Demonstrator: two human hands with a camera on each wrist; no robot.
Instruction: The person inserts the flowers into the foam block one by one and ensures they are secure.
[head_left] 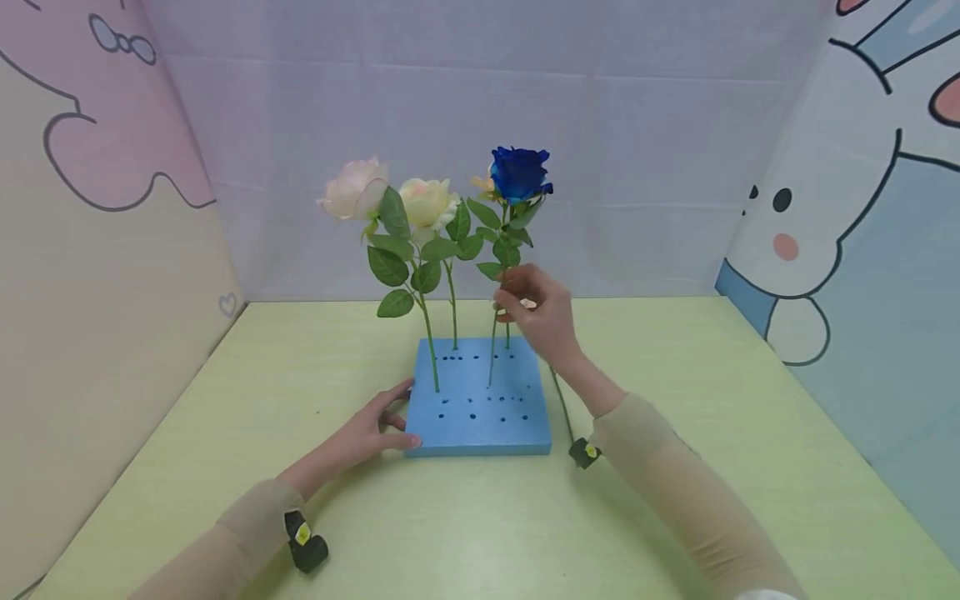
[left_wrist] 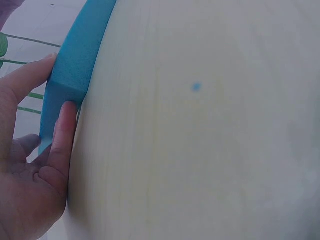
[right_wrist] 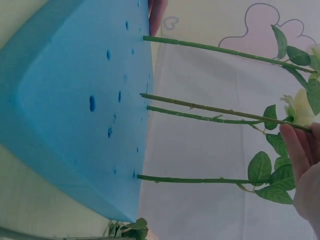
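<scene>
My right hand [head_left: 542, 312] pinches the thin stem of a blue rose [head_left: 519, 175], held nearly upright above a blue foam block [head_left: 480, 437] with rows of holes. The lower end of that stem [right_wrist: 200, 106] is close to the block's top; whether it touches is hard to tell. My left hand [head_left: 375, 427] rests against the block's left side, fingers spread. In the block stand a pale pink rose [head_left: 356, 190], a cream rose [head_left: 429, 202] and, mostly hidden behind the blue one, a yellowish rose [head_left: 482, 183].
Another stem [head_left: 562, 404] lies on the table to the right of the block, partly hidden by my right arm. Leaves [right_wrist: 134, 230] show beyond the block in the right wrist view. Behind the table hangs a pale cloth [head_left: 637, 183], with cartoon-printed walls at both sides.
</scene>
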